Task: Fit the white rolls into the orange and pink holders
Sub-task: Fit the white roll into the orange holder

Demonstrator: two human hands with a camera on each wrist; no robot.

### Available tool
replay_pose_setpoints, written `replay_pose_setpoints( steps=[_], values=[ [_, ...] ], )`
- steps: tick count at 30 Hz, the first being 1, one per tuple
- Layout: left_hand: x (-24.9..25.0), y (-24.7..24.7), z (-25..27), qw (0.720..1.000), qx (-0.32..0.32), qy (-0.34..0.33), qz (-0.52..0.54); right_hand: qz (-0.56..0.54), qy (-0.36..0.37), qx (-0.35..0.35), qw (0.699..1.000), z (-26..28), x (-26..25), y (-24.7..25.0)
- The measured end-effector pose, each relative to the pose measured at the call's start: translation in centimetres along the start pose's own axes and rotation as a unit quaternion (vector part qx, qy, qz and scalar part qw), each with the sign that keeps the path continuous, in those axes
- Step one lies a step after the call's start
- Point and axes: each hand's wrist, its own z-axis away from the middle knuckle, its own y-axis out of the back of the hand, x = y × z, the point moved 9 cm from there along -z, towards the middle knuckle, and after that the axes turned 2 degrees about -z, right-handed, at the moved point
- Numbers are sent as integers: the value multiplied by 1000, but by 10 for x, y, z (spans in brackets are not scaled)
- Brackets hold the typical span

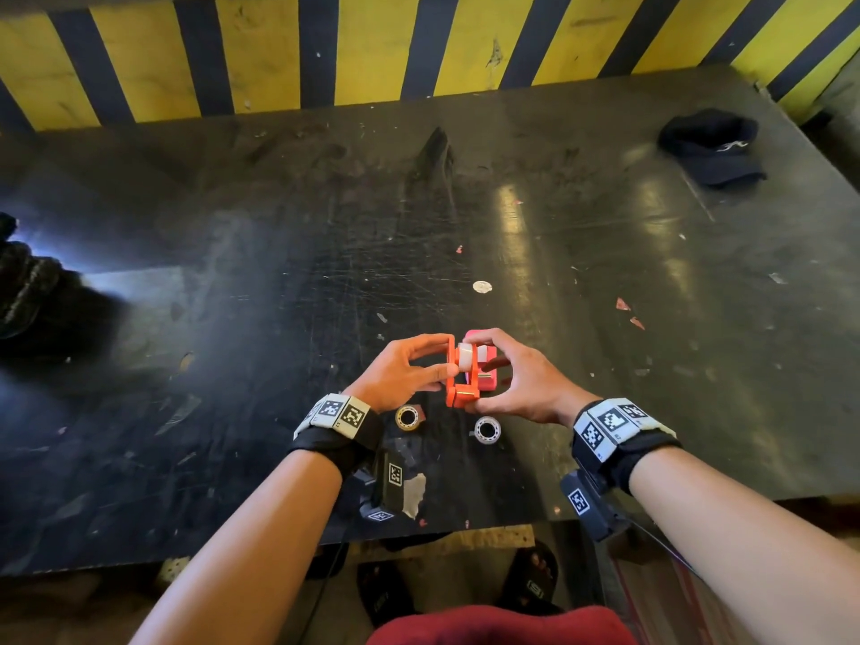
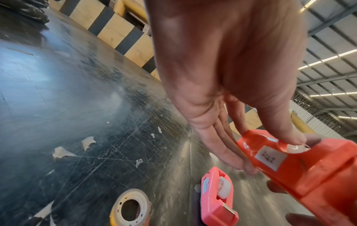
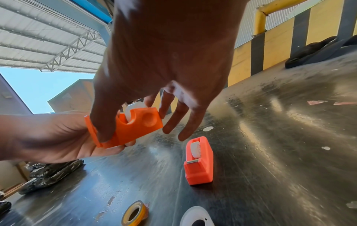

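Observation:
Both hands hold the orange holder (image 1: 460, 388) (image 2: 309, 168) (image 3: 135, 130) just above the black table. A white roll (image 1: 465, 358) (image 3: 135, 107) sits in its slot, sticking out at the top. My left hand (image 1: 442, 356) (image 2: 270, 152) pinches the holder's left side between thumb and fingers. My right hand (image 1: 470, 372) (image 3: 127, 119) grips it with the thumb at the near end and the index finger over the roll; the other fingers are spread. The pink holder (image 1: 488, 379) (image 2: 214, 203) (image 3: 201, 168) stands on the table just behind, with a white roll (image 2: 224, 189) (image 3: 195, 149) in it.
A yellowish tape roll (image 1: 407, 417) (image 2: 131, 209) (image 3: 135, 214) and a clear roll (image 1: 487, 429) (image 3: 195, 217) lie flat near the table's front edge. A black cap (image 1: 712, 146) lies at the far right, a dark bundle (image 1: 23, 281) at the left edge. A striped wall (image 1: 372, 48) backs the table.

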Motion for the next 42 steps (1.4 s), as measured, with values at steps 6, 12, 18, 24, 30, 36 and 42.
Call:
replay_pose_setpoints(
  steps=[6, 12, 18, 24, 30, 36, 42],
  values=[
    [3, -2, 3, 1000, -11, 10, 8, -2, -8, -18, 1000, 0, -1, 2],
    [7, 0, 7, 1000, -8, 15, 3, -21, -22, -25, 999, -1, -4, 2],
    [12, -2, 15, 1000, 3, 4, 20, -32, -22, -21, 999, 1, -7, 2],
    [6, -4, 18, 999, -13, 45, 17, -21, -14, -34, 999, 1, -8, -6],
    [19, 3, 26, 998, 3, 26, -49, -17, 2, -25, 1000, 3, -13, -7],
    [42, 4, 29, 984, 45, -20, -173, -28, -1, -18, 999, 4, -16, -7],
    [62, -6, 27, 942, 56, -101, -316, -24, -13, -2, 1000, 4, -17, -5]
  ],
)
